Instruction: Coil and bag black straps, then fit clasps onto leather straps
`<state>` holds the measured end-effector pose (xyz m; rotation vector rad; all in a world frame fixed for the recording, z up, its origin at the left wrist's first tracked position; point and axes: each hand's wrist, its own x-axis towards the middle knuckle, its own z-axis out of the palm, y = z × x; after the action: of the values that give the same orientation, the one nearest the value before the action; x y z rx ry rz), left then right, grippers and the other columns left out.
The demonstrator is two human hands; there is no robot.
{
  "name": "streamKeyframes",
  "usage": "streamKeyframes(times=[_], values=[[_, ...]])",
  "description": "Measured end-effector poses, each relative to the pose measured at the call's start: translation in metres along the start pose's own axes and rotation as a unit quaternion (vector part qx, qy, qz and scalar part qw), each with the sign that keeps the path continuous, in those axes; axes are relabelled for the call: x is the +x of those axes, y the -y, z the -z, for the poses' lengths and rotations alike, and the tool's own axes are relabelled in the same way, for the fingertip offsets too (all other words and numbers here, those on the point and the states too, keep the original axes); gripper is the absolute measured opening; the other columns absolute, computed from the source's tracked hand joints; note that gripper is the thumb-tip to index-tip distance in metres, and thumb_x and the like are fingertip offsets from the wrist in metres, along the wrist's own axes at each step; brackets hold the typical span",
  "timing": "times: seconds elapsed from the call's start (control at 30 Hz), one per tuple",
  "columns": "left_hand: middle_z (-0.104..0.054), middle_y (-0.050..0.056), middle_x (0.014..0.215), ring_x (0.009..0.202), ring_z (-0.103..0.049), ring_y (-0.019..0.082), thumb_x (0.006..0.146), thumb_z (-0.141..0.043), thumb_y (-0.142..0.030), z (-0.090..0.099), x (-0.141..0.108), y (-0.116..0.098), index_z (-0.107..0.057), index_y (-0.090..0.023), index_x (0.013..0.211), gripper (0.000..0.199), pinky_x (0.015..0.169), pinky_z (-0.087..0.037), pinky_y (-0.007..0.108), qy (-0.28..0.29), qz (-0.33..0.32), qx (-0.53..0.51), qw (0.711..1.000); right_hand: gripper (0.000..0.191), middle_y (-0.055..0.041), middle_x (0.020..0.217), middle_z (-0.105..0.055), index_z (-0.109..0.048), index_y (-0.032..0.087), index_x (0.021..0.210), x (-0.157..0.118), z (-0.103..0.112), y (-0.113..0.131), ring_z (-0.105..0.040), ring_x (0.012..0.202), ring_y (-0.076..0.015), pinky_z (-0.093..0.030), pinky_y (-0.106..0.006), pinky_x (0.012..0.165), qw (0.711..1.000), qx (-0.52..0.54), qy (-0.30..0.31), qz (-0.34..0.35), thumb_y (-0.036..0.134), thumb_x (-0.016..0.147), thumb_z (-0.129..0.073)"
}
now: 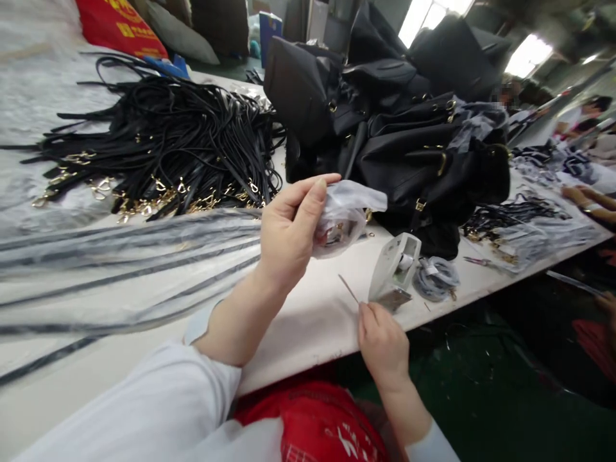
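Observation:
My left hand is closed around a coiled strap in clear plastic wrap, held above the white table. Gold-coloured metal glints through the plastic. Lower and to the right, my right hand pinches a thin strip of tape that sticks up from the fingertips. Just beyond that hand stands a pale tape dispenser at the table's edge. Beside the dispenser lies another wrapped strap coil.
Black straps with gold clasps are heaped at the back left. Long plastic-covered straps stretch across the left side. Black handbags pile up behind the dispenser. Small scissors lie further right. Other people's hands show at far right.

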<state>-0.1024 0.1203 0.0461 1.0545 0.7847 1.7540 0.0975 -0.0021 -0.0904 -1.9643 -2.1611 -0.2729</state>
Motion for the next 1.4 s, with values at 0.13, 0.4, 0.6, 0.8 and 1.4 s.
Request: streamKeyframes(times=[0.13, 0.4, 0.6, 0.8, 1.4], values=[[-0.062, -0.002, 0.064, 0.049, -0.055, 0.01, 0.087, -0.066, -0.052, -0.003, -0.005, -0.008, -0.076, -0.026, 0.101, 0.031, 0.043, -0.037, 0.02, -0.008, 0.024, 0.012, 1.0, 0.023, -0.0107, 0.096, -0.072, -0.072, 0.017, 0.105, -0.008, -0.021, 0.01, -0.064, 0.089, -0.0236, -0.048, -0.033, 0.081, 0.995, 0.068, 0.059, 0.037, 0.024, 0.098, -0.051], [-0.067, -0.003, 0.069, 0.05, -0.054, 0.007, 0.094, -0.061, -0.04, -0.004, -0.007, -0.009, -0.076, -0.026, 0.105, 0.023, 0.046, -0.036, 0.021, 0.051, 0.033, 0.021, 0.998, 0.023, -0.0091, 0.1, -0.071, -0.072, 0.019, 0.101, 0.008, -0.017, -0.011, -0.067, 0.088, -0.0223, -0.05, -0.034, 0.087, 0.972, 0.184, 0.142, -0.019, 0.023, 0.092, -0.051], [-0.066, -0.004, 0.067, 0.051, -0.056, 0.007, 0.093, -0.063, -0.041, -0.006, -0.009, -0.008, -0.076, -0.026, 0.103, 0.022, 0.046, -0.036, 0.021, 0.045, 0.044, 0.01, 0.998, 0.014, -0.0078, 0.091, -0.068, -0.066, 0.019, 0.088, 0.013, -0.019, -0.013, -0.065, 0.083, -0.0229, -0.05, -0.035, 0.082, 0.959, 0.235, 0.151, -0.05, 0.021, 0.085, -0.052], [-0.071, -0.002, 0.079, 0.058, -0.06, 0.009, 0.087, -0.068, -0.045, -0.009, -0.01, -0.009, -0.077, -0.025, 0.098, 0.025, 0.048, -0.038, 0.02, 0.025, 0.061, 0.011, 0.998, 0.007, -0.0061, 0.082, -0.067, -0.06, 0.022, 0.079, 0.01, -0.018, -0.011, -0.063, 0.08, -0.024, -0.049, -0.038, 0.08, 0.951, 0.274, 0.131, -0.057, 0.021, 0.083, -0.053], [-0.056, -0.002, 0.053, 0.041, -0.043, 0.008, 0.085, -0.06, -0.058, -0.032, -0.02, 0.079, -0.075, -0.011, 0.105, 0.053, 0.041, -0.034, 0.021, 0.253, 0.231, 0.081, 0.936, 0.036, 0.0011, 0.066, -0.072, -0.07, 0.025, 0.078, 0.026, 0.108, -0.022, -0.067, 0.055, -0.0161, -0.044, -0.023, 0.053, 0.975, 0.162, -0.117, -0.093, 0.054, 0.092, -0.055]])
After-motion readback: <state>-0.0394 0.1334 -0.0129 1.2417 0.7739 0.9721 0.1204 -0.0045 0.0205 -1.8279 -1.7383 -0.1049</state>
